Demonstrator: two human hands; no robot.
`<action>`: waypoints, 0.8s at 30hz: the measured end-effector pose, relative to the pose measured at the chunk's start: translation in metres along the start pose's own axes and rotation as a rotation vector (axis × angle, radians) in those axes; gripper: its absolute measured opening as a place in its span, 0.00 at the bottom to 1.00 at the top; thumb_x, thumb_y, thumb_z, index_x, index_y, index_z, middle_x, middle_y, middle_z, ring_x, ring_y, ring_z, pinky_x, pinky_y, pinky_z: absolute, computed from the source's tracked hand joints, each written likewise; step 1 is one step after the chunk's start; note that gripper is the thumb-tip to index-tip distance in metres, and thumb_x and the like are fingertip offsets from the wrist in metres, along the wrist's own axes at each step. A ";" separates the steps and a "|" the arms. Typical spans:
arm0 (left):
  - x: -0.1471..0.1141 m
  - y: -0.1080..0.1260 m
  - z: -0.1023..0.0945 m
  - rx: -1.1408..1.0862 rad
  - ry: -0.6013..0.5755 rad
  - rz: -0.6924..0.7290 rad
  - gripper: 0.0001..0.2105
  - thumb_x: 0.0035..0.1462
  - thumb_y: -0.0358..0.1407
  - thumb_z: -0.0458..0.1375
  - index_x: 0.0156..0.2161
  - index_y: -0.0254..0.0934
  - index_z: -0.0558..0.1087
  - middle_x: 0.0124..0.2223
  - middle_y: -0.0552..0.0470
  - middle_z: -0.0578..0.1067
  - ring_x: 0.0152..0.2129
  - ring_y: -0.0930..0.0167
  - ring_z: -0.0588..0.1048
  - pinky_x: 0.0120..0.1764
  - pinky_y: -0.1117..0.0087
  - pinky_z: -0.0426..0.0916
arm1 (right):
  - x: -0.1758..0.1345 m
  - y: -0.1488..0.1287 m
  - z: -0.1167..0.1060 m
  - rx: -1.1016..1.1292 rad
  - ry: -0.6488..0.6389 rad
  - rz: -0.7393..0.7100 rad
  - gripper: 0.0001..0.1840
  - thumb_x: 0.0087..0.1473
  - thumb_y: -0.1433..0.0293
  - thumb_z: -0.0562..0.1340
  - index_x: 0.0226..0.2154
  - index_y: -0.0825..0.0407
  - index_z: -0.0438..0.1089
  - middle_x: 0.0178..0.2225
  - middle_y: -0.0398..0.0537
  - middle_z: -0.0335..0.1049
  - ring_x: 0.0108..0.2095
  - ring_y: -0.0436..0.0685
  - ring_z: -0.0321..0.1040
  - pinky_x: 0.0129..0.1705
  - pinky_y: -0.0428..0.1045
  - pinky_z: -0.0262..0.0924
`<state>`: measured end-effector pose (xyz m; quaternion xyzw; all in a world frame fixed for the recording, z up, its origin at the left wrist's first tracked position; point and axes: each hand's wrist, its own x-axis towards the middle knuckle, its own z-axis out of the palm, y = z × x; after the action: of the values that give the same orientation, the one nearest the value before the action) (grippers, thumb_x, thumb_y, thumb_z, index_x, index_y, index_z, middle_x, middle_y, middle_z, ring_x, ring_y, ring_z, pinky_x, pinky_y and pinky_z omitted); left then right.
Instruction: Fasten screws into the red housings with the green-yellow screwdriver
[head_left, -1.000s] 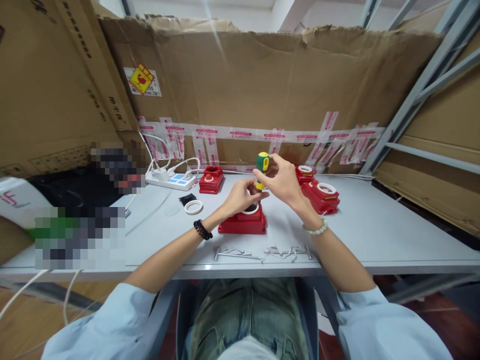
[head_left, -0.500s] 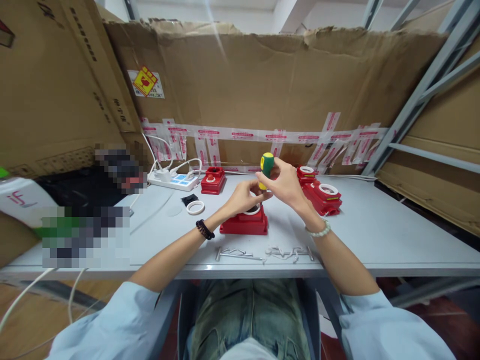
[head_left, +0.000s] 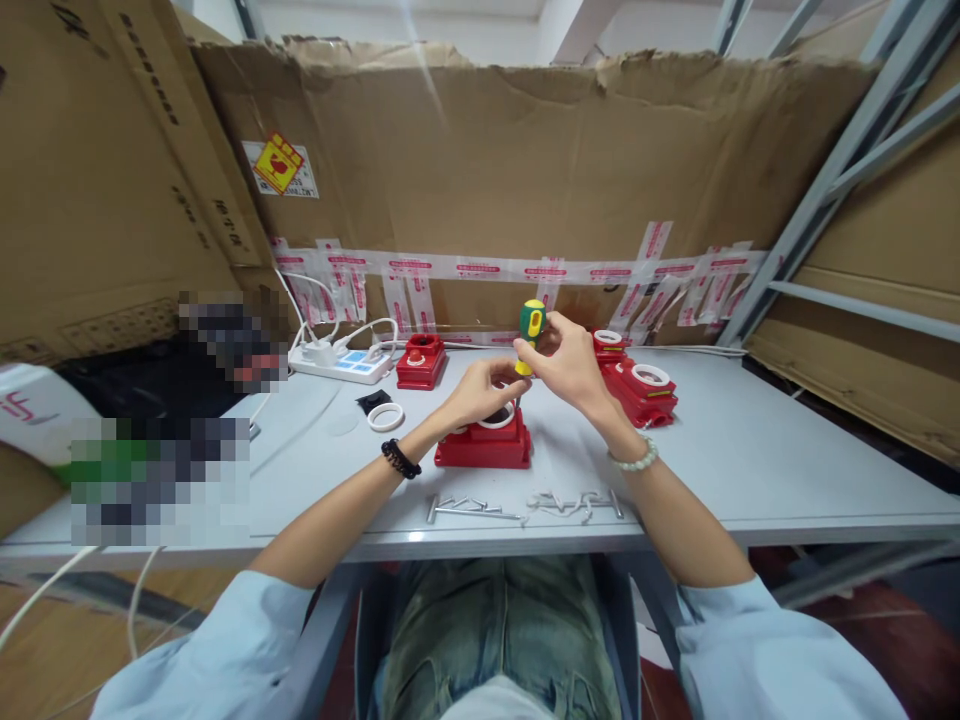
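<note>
Head: screws [head_left: 480,508] before red box [head_left: 484,445], ring [head_left: 386,416] left.

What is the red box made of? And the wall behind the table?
The red box looks like moulded plastic: even red colour, smooth faces, slight gloss. The wall looks like plain brown cardboard: matte, creased, torn along the top, joined with tape.

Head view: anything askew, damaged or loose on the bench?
Mostly tidy. Loose screws lie scattered near the table front edge. One white ring sits off alone. The cardboard backing has a torn top edge. The screwdriver stands upright over the red box.
</note>
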<state>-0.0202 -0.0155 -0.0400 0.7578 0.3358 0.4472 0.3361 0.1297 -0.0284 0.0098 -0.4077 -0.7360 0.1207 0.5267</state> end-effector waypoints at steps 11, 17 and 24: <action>-0.001 0.001 0.002 0.008 0.025 0.006 0.13 0.49 0.42 0.63 0.32 0.31 0.73 0.29 0.51 0.76 0.25 0.73 0.72 0.31 0.73 0.66 | -0.001 0.000 0.001 -0.001 -0.001 -0.023 0.12 0.48 0.62 0.63 0.27 0.51 0.62 0.24 0.43 0.70 0.25 0.52 0.66 0.29 0.48 0.59; -0.001 0.002 0.001 0.040 -0.018 -0.021 0.11 0.50 0.39 0.61 0.32 0.30 0.75 0.30 0.49 0.78 0.26 0.71 0.74 0.32 0.72 0.66 | 0.000 0.003 0.001 -0.001 0.017 -0.018 0.11 0.49 0.62 0.63 0.28 0.52 0.64 0.24 0.44 0.70 0.25 0.53 0.67 0.29 0.49 0.60; 0.000 -0.001 0.003 0.159 0.070 0.000 0.15 0.49 0.43 0.63 0.26 0.33 0.69 0.24 0.54 0.74 0.21 0.75 0.68 0.27 0.74 0.59 | -0.003 -0.003 0.002 0.058 0.030 -0.069 0.10 0.49 0.63 0.63 0.30 0.52 0.64 0.26 0.42 0.69 0.26 0.52 0.67 0.30 0.48 0.61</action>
<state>-0.0175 -0.0156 -0.0425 0.7660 0.3817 0.4454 0.2630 0.1266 -0.0319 0.0090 -0.3687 -0.7376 0.1177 0.5533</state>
